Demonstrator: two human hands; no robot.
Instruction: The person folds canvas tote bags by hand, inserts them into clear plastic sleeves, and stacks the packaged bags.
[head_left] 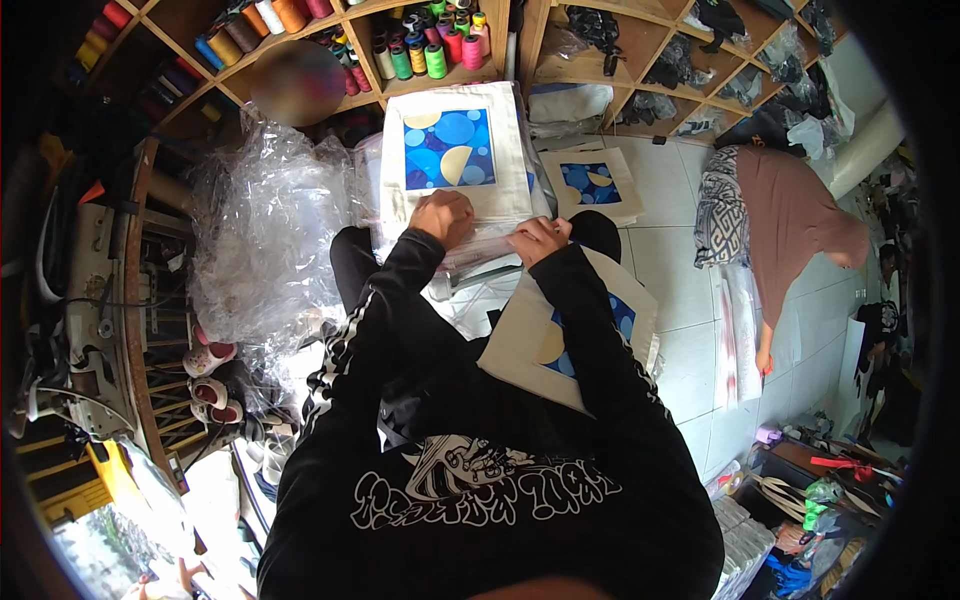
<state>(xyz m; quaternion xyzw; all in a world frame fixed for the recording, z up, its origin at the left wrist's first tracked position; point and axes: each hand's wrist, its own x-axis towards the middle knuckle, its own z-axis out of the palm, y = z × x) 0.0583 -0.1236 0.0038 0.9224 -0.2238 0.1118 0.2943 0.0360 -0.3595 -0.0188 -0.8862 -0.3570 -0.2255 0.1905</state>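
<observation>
A cream cloth bag point(508, 150) with a blue and yellow circle print lies on top of a stack in front of me. Clear plastic point(490, 245) shows along the stack's near edge. My left hand point(445, 217) rests at that edge with its fingers curled in; what they grip, if anything, is hidden. At the near right corner, my right hand point(540, 241) has its fingers closed on the clear plastic. A second printed cloth bag point(530, 335) lies across my lap, partly under my right forearm. Beyond my right hand, more printed bags point(596, 185) lie stacked on the floor.
Crumpled clear plastic bags point(265, 240) are heaped on the left, beside a wooden rack point(145, 300) with shoes. Thread spools point(435, 60) fill wooden shelves ahead. To the right, another person point(790, 220) bends over the tiled floor point(670, 260). Mixed clutter point(820, 500) lies at lower right.
</observation>
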